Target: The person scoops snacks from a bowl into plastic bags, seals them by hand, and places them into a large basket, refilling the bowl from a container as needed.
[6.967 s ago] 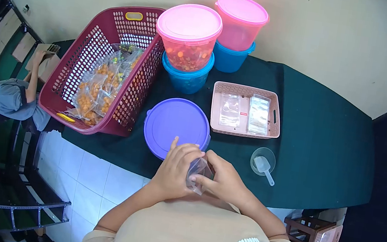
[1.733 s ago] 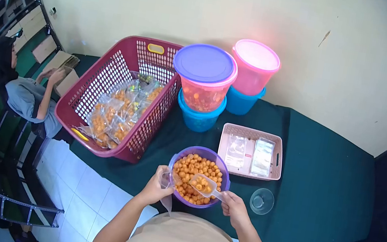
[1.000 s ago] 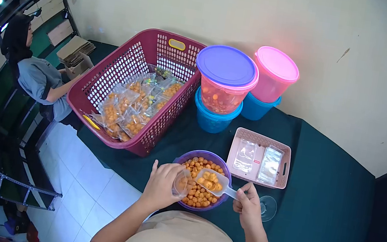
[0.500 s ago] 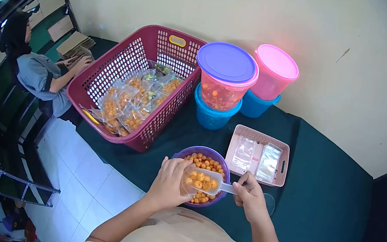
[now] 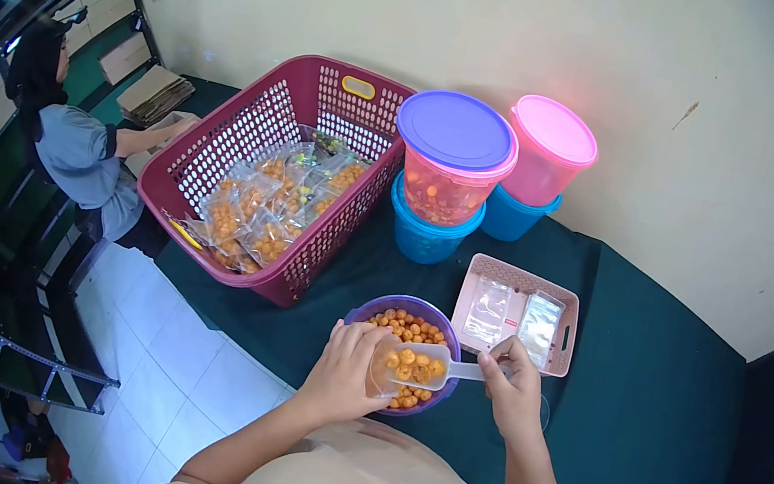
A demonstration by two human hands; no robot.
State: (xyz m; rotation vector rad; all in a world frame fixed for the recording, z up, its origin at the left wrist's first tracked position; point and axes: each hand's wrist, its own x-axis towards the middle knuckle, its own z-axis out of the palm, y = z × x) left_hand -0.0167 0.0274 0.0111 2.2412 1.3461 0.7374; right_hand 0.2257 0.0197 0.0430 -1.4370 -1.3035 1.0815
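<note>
My right hand [image 5: 510, 391] grips the handle of a translucent plastic scoop [image 5: 464, 370], held level with several round orange snack balls [image 5: 418, 364] in it. My left hand [image 5: 344, 373] is closed around a clear plastic bag [image 5: 380, 375], whose mouth surrounds the scoop's front end. The bag's lower part is hidden by my hand. Directly beneath both hands stands a purple bowl [image 5: 358, 312] of the same orange balls.
Behind the bowl, a maroon basket [image 5: 330, 251] holds filled bags. Lidded tubs [image 5: 433, 239] stand against the wall. A pink tray [image 5: 521, 273] with flat clear bags lies to the right. Another person [image 5: 81, 158] works at the far left beside stacked cardboard [image 5: 155, 96].
My right hand and the scoop have shifted slightly, the handle end rising a little. The snack balls in the scoop have moved about. The other person's arms have shifted near the cardboard.
</note>
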